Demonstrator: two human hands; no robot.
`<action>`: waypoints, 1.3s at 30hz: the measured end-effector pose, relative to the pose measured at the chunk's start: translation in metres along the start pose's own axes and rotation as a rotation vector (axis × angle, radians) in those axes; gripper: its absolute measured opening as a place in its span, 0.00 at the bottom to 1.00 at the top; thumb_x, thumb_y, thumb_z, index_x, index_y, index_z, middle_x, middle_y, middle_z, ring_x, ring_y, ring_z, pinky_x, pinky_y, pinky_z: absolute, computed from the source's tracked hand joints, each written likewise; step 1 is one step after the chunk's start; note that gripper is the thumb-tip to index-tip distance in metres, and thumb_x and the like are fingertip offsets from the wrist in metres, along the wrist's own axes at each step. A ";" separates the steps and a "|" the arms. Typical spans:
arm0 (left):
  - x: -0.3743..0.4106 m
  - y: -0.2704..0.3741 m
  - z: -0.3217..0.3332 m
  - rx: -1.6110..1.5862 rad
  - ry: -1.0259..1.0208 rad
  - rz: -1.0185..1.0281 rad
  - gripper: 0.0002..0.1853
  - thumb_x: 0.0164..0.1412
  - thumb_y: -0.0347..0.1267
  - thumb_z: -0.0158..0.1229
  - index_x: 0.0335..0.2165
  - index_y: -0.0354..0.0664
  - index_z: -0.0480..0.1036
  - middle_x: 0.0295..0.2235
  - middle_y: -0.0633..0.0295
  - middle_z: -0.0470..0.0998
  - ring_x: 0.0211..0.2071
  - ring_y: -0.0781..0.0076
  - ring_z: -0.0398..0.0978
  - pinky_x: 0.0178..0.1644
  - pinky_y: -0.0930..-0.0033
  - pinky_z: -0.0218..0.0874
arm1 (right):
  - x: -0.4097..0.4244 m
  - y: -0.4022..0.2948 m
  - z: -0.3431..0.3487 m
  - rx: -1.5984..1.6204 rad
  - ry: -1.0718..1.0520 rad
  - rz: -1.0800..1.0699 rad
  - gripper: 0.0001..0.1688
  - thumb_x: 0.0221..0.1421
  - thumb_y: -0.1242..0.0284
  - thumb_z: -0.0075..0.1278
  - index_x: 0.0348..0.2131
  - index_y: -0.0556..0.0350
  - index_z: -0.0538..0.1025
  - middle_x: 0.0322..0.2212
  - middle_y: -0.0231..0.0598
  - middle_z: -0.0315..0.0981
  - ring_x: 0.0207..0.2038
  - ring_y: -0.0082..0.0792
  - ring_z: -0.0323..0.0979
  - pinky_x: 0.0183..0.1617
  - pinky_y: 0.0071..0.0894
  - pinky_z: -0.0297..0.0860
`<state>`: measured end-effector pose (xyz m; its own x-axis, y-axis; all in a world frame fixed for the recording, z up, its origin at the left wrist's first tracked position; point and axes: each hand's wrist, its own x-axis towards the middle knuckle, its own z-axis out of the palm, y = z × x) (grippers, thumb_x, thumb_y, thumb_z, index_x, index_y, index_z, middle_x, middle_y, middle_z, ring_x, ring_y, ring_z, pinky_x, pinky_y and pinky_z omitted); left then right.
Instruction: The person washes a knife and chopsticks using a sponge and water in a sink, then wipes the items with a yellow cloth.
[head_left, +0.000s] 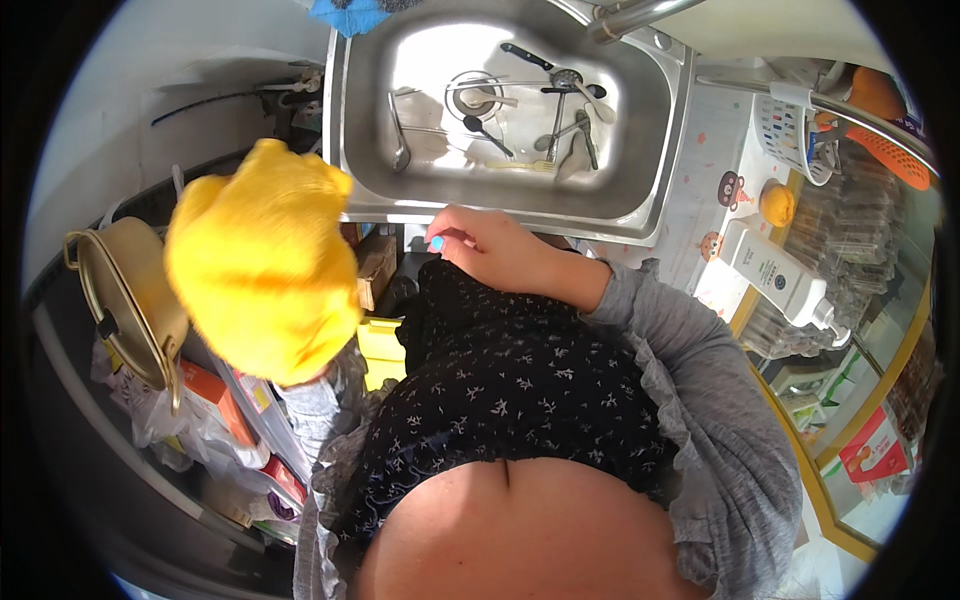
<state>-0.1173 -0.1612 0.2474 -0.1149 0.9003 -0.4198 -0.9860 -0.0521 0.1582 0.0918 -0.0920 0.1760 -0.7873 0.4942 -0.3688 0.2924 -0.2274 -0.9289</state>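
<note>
A bulky, fuzzy yellow cloth (266, 270) covers my left hand, hiding its fingers; only a bit of the wrist and the grey sleeve show below it. I cannot tell whether the cloth is worn or gripped. My right hand (487, 247) is curled loosely in front of the black patterned garment, just below the sink's near rim, with a blue-painted thumbnail and nothing seen in the fingers. Beyond it is a stainless steel sink (510, 206). Inside lie a black-handled skimmer (529, 56), a ladle (399, 135), a yellow fork (521, 166) and several spoons.
A blue cloth (351, 16) hangs at the sink's far left corner, and a metal faucet (637, 19) reaches over the right. To the left stands a lidded gold pot (142, 300). On the right are a white pump bottle (776, 274), a white basket (787, 135) and a yellow-framed glass case (847, 442).
</note>
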 end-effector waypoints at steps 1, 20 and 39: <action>-0.002 0.001 0.001 0.004 0.003 0.008 0.22 0.54 0.35 0.46 0.46 0.36 0.59 0.45 0.54 0.64 0.47 0.63 0.61 0.51 0.62 0.51 | 0.001 0.003 0.002 -0.013 0.001 0.006 0.09 0.48 0.73 0.42 0.33 0.56 0.67 0.24 0.38 0.68 0.26 0.28 0.66 0.32 0.27 0.62; -0.055 0.023 -0.080 0.305 0.513 0.065 0.21 0.54 0.33 0.45 0.45 0.35 0.60 0.44 0.55 0.65 0.45 0.65 0.62 0.50 0.65 0.52 | 0.124 0.207 -0.139 -1.129 0.429 0.195 0.08 0.43 0.75 0.39 0.28 0.55 0.69 0.26 0.45 0.68 0.30 0.45 0.68 0.32 0.39 0.65; -0.065 0.030 -0.136 0.499 0.760 -0.010 0.20 0.53 0.31 0.45 0.45 0.35 0.60 0.43 0.56 0.65 0.44 0.67 0.63 0.49 0.68 0.53 | 0.232 0.240 -0.133 -1.359 -0.091 -0.289 0.12 0.43 0.75 0.40 0.32 0.55 0.68 0.28 0.45 0.67 0.31 0.42 0.68 0.35 0.35 0.66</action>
<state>-0.1560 -0.2801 0.1575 -0.3295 0.3629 -0.8716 -0.8410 0.3068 0.4456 0.0511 0.0796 -0.1367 -0.9265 0.3155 -0.2052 0.3660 0.8824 -0.2958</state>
